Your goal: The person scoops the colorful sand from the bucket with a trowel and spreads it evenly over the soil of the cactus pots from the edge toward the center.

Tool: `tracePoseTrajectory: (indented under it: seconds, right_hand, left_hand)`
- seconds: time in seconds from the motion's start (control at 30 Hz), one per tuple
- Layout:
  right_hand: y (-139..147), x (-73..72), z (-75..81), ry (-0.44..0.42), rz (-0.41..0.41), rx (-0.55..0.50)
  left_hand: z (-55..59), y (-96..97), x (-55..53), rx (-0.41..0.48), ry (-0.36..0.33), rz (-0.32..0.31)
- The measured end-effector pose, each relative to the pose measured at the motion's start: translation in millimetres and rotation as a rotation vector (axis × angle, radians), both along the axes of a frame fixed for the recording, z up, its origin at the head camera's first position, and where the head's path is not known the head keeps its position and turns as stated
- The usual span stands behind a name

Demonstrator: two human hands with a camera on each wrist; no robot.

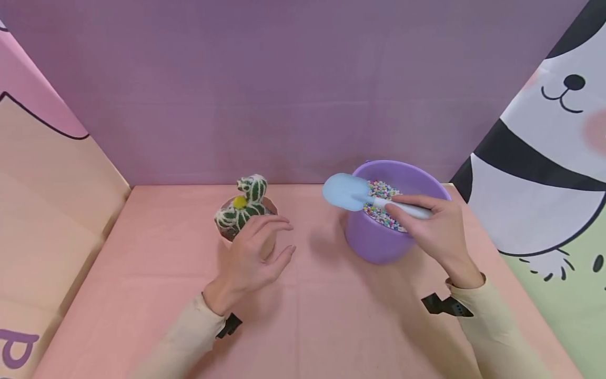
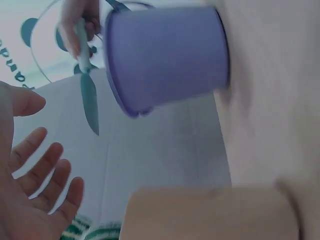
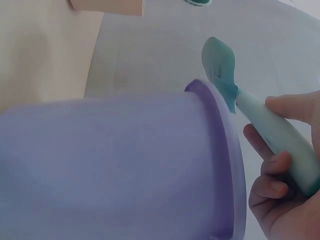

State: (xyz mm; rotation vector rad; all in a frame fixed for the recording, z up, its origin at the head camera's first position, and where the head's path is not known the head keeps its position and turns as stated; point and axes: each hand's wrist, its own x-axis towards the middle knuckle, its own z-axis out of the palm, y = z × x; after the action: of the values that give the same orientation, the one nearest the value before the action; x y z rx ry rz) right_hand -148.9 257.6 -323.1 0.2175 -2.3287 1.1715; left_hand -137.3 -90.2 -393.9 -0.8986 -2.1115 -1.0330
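My right hand [image 1: 437, 226] grips the white handle of a toy shovel [image 1: 347, 191] with a light blue blade. The shovel is held over a purple bucket [image 1: 379, 247], its blade reaching past the bucket's left rim. Inside the bucket lie many small multicoloured beads [image 1: 382, 189]. In the right wrist view, fingers and thumb wrap the shovel's handle [image 3: 277, 132]. My left hand [image 1: 251, 258] holds nothing, its fingers relaxed and spread beside a potted cactus [image 1: 254, 196] with a yellow flower. The hand partly hides the pot [image 2: 210, 215], which shows pale in the left wrist view.
A pink cloth covers the table [image 1: 303, 316]. Behind it rises a purple backdrop [image 1: 293, 95]. A panda print [image 1: 558, 173] hangs on the right side, and another printed panel [image 1: 42, 200] stands on the left.
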Motion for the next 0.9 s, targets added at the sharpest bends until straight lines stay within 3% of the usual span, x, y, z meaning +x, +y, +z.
tracePoseTrajectory:
  seconds: [0.17,0.43,0.7,0.9]
  right_hand:
    - [8,-0.2,-2.2,0.024,-0.014,0.002]
    - [24,-3.3,-4.9,-0.030,-0.077,0.020]
    - [35,-3.9,-7.7,-0.059,-0.101,0.010]
    - [43,-5.7,-7.8,-0.025,-0.127,0.034]
  left_hand:
    - [0.3,7.3,0.7,-0.021,-0.123,-0.027]
    - [5.8,17.5,-15.2,-0.102,-0.260,-0.012]
    - [8.4,33.8,-29.4,-0.178,-0.310,0.007]
    - [4.6,47.6,-38.8,-0.146,-0.375,-0.053]
